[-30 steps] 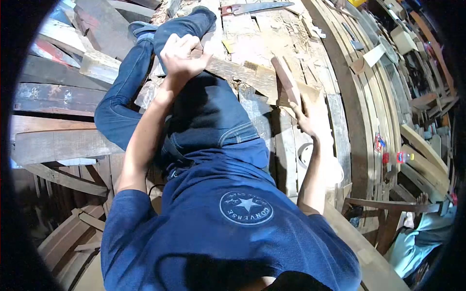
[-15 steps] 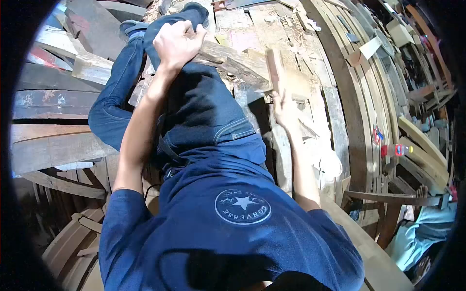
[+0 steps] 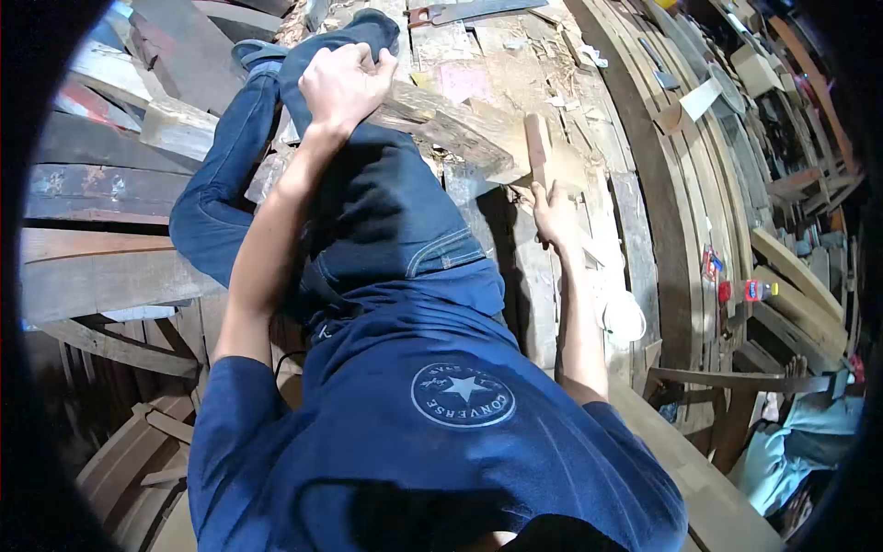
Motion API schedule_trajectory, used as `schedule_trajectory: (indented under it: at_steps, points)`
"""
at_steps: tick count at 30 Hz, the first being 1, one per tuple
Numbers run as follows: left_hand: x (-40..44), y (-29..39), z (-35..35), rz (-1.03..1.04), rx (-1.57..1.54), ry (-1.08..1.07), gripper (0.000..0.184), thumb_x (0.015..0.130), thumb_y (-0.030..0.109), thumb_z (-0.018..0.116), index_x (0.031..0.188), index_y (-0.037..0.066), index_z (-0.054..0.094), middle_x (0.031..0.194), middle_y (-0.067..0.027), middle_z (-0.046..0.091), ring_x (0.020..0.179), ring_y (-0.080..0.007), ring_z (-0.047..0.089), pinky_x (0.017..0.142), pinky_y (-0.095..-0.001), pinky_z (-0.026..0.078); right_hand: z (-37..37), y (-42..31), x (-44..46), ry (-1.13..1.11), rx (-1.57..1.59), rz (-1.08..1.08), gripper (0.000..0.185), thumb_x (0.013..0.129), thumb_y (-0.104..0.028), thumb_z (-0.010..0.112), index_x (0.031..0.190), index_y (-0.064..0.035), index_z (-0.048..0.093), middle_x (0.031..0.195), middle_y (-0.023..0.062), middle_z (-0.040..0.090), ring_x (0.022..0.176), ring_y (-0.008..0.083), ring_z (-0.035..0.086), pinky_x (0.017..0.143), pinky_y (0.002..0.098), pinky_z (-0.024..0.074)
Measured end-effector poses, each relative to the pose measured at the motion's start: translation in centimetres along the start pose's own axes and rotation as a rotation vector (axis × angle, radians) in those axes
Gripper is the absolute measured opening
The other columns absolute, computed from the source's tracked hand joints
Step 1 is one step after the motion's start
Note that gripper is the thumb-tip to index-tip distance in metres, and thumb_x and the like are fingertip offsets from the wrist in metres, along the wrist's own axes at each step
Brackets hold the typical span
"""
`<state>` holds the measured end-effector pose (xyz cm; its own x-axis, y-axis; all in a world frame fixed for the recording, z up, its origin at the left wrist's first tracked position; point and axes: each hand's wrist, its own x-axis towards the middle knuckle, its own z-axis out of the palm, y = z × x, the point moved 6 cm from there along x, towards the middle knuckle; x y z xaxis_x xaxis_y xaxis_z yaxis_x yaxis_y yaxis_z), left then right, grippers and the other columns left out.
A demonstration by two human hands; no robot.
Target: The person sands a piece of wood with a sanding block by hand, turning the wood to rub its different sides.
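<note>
My left hand [image 3: 345, 90] is closed in a fist above my denim-covered leg, at the near end of a rough wooden beam [image 3: 441, 126]. What its fingers hold, if anything, is hidden. My right hand [image 3: 556, 216] is closed round the lower end of a short, smooth wooden bar [image 3: 538, 147], which points away from me. The bar is just right of the beam's far end, with a small gap between them. A paler flat piece of wood [image 3: 568, 166] lies beside the bar.
A handsaw [image 3: 478, 11] lies at the top on the plank floor, among wood chips. Long boards [image 3: 635, 138] run along the right side, with a red-labelled bottle [image 3: 759, 290] near them. A white round object [image 3: 624, 317] is by my right forearm. Stacked planks [image 3: 110, 198] fill the left.
My right hand has moved a little right and toward me with the wooden bar, away from the beam's end. My left hand has shifted slightly right.
</note>
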<state>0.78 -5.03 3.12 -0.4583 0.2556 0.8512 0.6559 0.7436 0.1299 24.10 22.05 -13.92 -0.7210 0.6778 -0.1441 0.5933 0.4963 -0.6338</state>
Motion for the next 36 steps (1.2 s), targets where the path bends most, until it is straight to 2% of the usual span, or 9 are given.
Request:
schedule_trajectory:
  at_steps: [6, 15, 18, 21, 24, 25, 28, 33, 36]
  points:
    - [0.3, -0.1, 0.5, -0.084, 0.022, -0.035, 0.030, 0.077, 0.040, 0.068, 0.068, 0.012, 0.072, 0.070, -0.0043, 0.070, 0.071, -0.0300, 0.067, 0.064, -0.0409, 0.055, 0.5, -10.6, -3.8, -0.024, -0.001, -0.249, 0.055, 0.098, -0.046, 0.053, 0.115, 0.0068, 0.055, 0.098, 0.0368, 0.065, 0.100, 0.0498, 0.064, 0.088, 0.0530, 0.0487]
    - [0.4, 0.5, -0.1, 0.016, -0.013, 0.035, 0.029, 0.077, 0.036, 0.069, 0.061, 0.012, 0.066, 0.067, -0.0019, 0.068, 0.064, -0.0275, 0.064, 0.058, -0.0400, 0.053, -1.5, -10.0, -6.1, -0.231, -0.007, -0.117, 0.051, 0.100, -0.041, 0.050, 0.115, 0.0072, 0.053, 0.088, 0.0344, 0.067, 0.085, 0.0448, 0.070, 0.083, 0.0520, 0.0513]
    - [0.1, 0.3, 0.1, 0.036, -0.007, 0.080, 0.026, 0.076, 0.035, 0.071, 0.064, 0.012, 0.069, 0.068, -0.0016, 0.069, 0.064, -0.0272, 0.064, 0.058, -0.0395, 0.054, 2.8, -8.6, 0.3, -0.059, 0.070, -0.327, 0.052, 0.101, -0.039, 0.050, 0.112, 0.0118, 0.052, 0.076, 0.0271, 0.066, 0.060, 0.0345, 0.069, 0.059, 0.0445, 0.0554]
    - [-0.2, -0.1, 0.2, 0.038, 0.007, 0.097, 0.025, 0.075, 0.035, 0.071, 0.072, 0.010, 0.075, 0.073, -0.0028, 0.072, 0.067, -0.0279, 0.066, 0.061, -0.0381, 0.055, 0.3, -12.1, -0.6, -0.348, 0.125, -0.106, 0.052, 0.100, -0.039, 0.052, 0.108, 0.0127, 0.053, 0.074, 0.0248, 0.065, 0.045, 0.0281, 0.063, 0.052, 0.0418, 0.0539]
    - [-0.1, -0.1, 0.4, -0.006, 0.012, 0.095, 0.027, 0.075, 0.037, 0.071, 0.066, 0.012, 0.072, 0.068, -0.0056, 0.070, 0.067, -0.0289, 0.066, 0.060, -0.0398, 0.055, 1.2, -8.4, -1.1, -0.067, -0.090, -0.354, 0.052, 0.100, -0.039, 0.052, 0.110, 0.0116, 0.052, 0.073, 0.0248, 0.065, 0.053, 0.0319, 0.067, 0.061, 0.0446, 0.0553]
    - [0.1, 0.1, 0.2, -0.021, 0.002, 0.081, 0.027, 0.074, 0.037, 0.071, 0.064, 0.012, 0.070, 0.067, -0.0061, 0.069, 0.066, -0.0293, 0.066, 0.060, -0.0403, 0.055, -1.9, -11.3, -5.5, -0.331, 0.070, -0.006, 0.053, 0.099, -0.040, 0.052, 0.114, 0.0103, 0.051, 0.081, 0.0310, 0.067, 0.075, 0.0408, 0.071, 0.076, 0.0485, 0.0542]
    - [0.4, 0.2, 0.2, -0.041, -0.017, 0.097, 0.032, 0.074, 0.038, 0.070, 0.057, 0.013, 0.063, 0.063, -0.0034, 0.066, 0.065, -0.0301, 0.064, 0.057, -0.0413, 0.053, -1.3, -10.0, -6.6, -0.181, -0.020, -0.185, 0.051, 0.099, -0.038, 0.051, 0.117, 0.0092, 0.050, 0.093, 0.0390, 0.065, 0.095, 0.0504, 0.067, 0.089, 0.0539, 0.0497]
    - [0.2, 0.8, -0.5, 0.006, -0.007, 0.126, 0.029, 0.075, 0.036, 0.070, 0.060, 0.013, 0.064, 0.062, -0.0024, 0.065, 0.064, -0.0284, 0.063, 0.057, -0.0408, 0.053, 1.2, -12.4, -1.2, -0.206, 0.091, -0.147, 0.051, 0.101, -0.042, 0.050, 0.107, 0.0082, 0.049, 0.076, 0.0285, 0.066, 0.046, 0.0316, 0.064, 0.054, 0.0443, 0.0542]
    - [0.1, 0.4, -0.3, -0.017, -0.028, 0.115, 0.027, 0.075, 0.035, 0.070, 0.060, 0.013, 0.064, 0.062, -0.0030, 0.065, 0.064, -0.0279, 0.063, 0.057, -0.0403, 0.053, 2.3, -11.4, 1.0, -0.091, -0.050, -0.313, 0.049, 0.102, -0.040, 0.050, 0.108, 0.0082, 0.049, 0.074, 0.0269, 0.066, 0.045, 0.0312, 0.063, 0.054, 0.0437, 0.0542]
